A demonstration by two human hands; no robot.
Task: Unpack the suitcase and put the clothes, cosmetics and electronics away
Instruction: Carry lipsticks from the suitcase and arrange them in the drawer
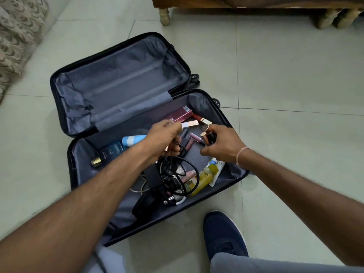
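While both hands hover over the open suitcase [74, 174], left hand [165, 138] fingers clamped on gold-capped tubes [190, 124], right hand [222, 143] fingers gripping dark bottle [209, 137]

Head camera; looks down, close

Place: a room in a home, most likely a bedroom or living room.
Floor [295, 75]: large pale grey-green tiles with thin grout lines, bare, as in a domestic room.
Wooden furniture [256, 2]: along the floor's far edge, a dark wood frame stands on turned, pale legs [164, 15], like a bed or a sofa.
Patterned fabric [17, 36]: at the floor's far left edge, a beige cloth with a scalloped print hangs down, like a bedspread or upholstery.
Suitcase [122, 83]: lies open flat on the floor tiles, holding toiletries and cables.
Footwear: a navy shoe [224, 233] stands on the tiles by the suitcase's near edge.
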